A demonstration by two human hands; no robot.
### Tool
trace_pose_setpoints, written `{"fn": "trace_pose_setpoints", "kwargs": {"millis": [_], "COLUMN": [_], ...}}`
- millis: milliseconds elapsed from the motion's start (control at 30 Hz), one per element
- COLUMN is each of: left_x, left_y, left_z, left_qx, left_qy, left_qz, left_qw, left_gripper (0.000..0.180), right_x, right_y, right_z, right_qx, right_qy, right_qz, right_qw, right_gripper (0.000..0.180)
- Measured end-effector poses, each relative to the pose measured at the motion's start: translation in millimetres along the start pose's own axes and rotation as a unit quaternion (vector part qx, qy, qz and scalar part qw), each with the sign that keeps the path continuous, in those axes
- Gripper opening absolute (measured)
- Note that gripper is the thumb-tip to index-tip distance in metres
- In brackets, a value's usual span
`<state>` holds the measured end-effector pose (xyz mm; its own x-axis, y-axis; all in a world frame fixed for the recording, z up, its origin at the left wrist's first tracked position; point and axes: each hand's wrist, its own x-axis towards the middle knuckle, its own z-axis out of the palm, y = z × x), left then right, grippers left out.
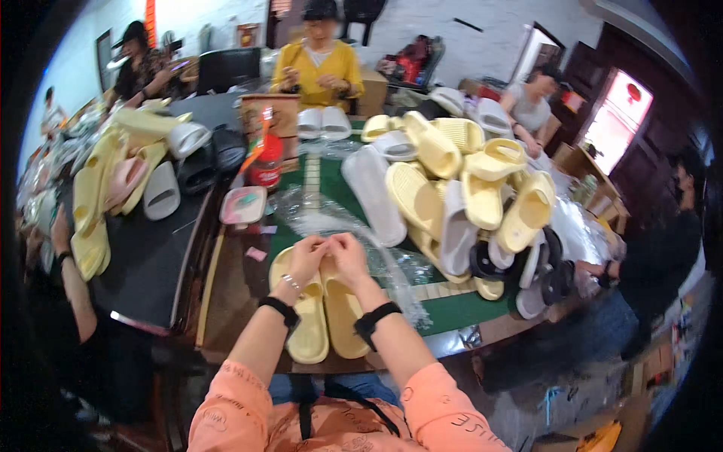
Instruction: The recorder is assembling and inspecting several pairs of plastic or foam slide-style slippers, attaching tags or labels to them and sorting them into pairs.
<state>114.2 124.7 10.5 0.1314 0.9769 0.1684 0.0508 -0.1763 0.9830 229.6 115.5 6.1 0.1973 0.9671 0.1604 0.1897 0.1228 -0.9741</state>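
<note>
A pair of pale yellow slippers (pixel 309 331) lies side by side at the table's near edge, toes away from me. Above their far ends, my left hand (pixel 305 258) and my right hand (pixel 348 261) meet, fingertips pinched together. Whatever is between the fingers is too small or hidden to make out. Both wrists wear black bands. Just beyond my hands lies crumpled clear plastic wrap (pixel 331 222). To the right rises a heap of yellow, white and black slippers (pixel 433 151).
At the left, a black table (pixel 143 271) bears more slippers (pixel 90 196). A red-lidded jar (pixel 266 162) and a small pink-and-white tub (pixel 243 205) stand left of my hands. Across the table sits a person in yellow (pixel 320 68); other people work on both sides.
</note>
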Motion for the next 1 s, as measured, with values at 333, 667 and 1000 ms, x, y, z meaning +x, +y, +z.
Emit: {"fn": "trace_pose_setpoints", "kwargs": {"millis": [333, 667, 1000], "left_x": [7, 0, 4], "left_y": [-1, 10, 3], "left_z": [4, 7, 4], "left_qx": [-0.117, -0.089, -0.106], "left_qy": [0.045, 0.025, 0.023], "left_qz": [-0.064, -0.073, -0.066], "left_qw": [0.99, 0.993, 0.992], "left_gripper": [0.014, 0.016, 0.014], "right_x": [11, 0, -1], "right_y": [14, 2, -5], "right_z": [-9, -6, -3], "right_qx": [0.139, 0.086, 0.094], "right_qy": [-0.01, -0.03, -0.036], "right_qz": [0.025, 0.012, 0.015], "right_qw": [0.99, 0.996, 0.995], "right_gripper": [0.009, 0.009, 0.009]}}
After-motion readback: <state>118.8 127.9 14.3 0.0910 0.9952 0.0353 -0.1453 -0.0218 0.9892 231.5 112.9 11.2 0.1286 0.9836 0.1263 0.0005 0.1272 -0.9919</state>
